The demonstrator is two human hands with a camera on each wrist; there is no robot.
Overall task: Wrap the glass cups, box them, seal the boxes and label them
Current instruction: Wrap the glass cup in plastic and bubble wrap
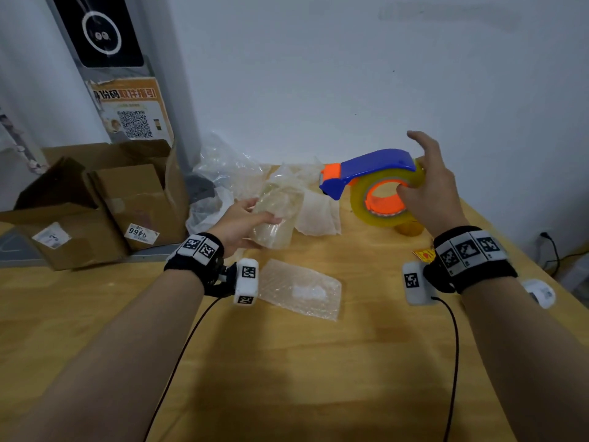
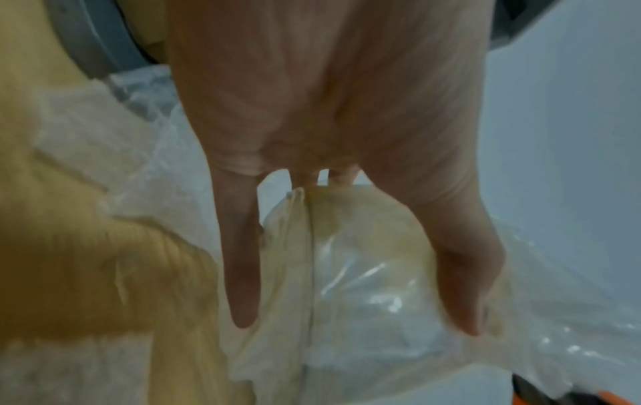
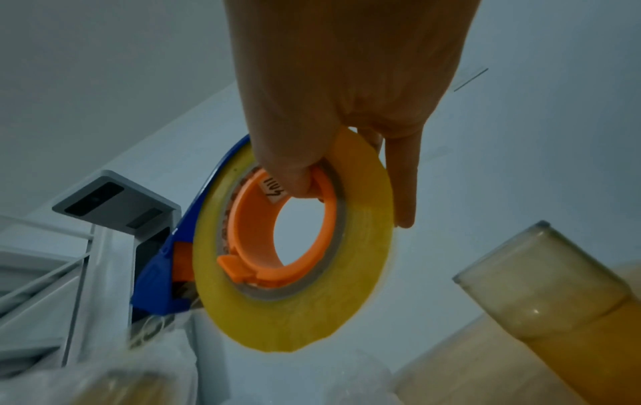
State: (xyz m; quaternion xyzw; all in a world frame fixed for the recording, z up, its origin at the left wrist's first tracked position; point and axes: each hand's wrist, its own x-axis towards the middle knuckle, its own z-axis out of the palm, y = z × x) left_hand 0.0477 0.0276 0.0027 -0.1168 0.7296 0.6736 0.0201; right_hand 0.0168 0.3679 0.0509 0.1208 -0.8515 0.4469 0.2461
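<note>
Seen from your head camera, your left hand [image 1: 237, 223] grips a glass cup wrapped in clear bubble plastic [image 1: 276, 218], thumb across its front, holding it tilted just above the yellow wooden surface [image 1: 287, 378]. Your right hand [image 1: 428, 189] holds up a blue and orange tape dispenser loaded with a yellowish roll of clear tape [image 1: 379, 189], with the thumb hooked into the orange core and the other fingers [image 1: 420, 138] spread over the top of the roll. A flat sheet of bubble wrap [image 1: 299, 290] lies on the surface between your wrists. More crumpled clear plastic [image 1: 229, 167] is heaped against the white wall behind the cup. Two open brown cardboard boxes [image 1: 105, 199] with printed labels stand to the left, beyond the surface's edge.

From your left wrist camera, the left hand [image 2: 329, 115] fills the upper frame, and its fingers [image 2: 241, 260] and thumb curl down around the wrapped cup [image 2: 346, 260], whose plastic folds into a seam between them. The picture is blurred.

From your right wrist camera, the right hand [image 3: 346, 90] grasps the tape dispenser [image 3: 291, 246], thumb inside the orange ring, one finger straight down behind the roll. A bare, unwrapped glass cup [image 3: 541, 276] stands at the lower right.
</note>
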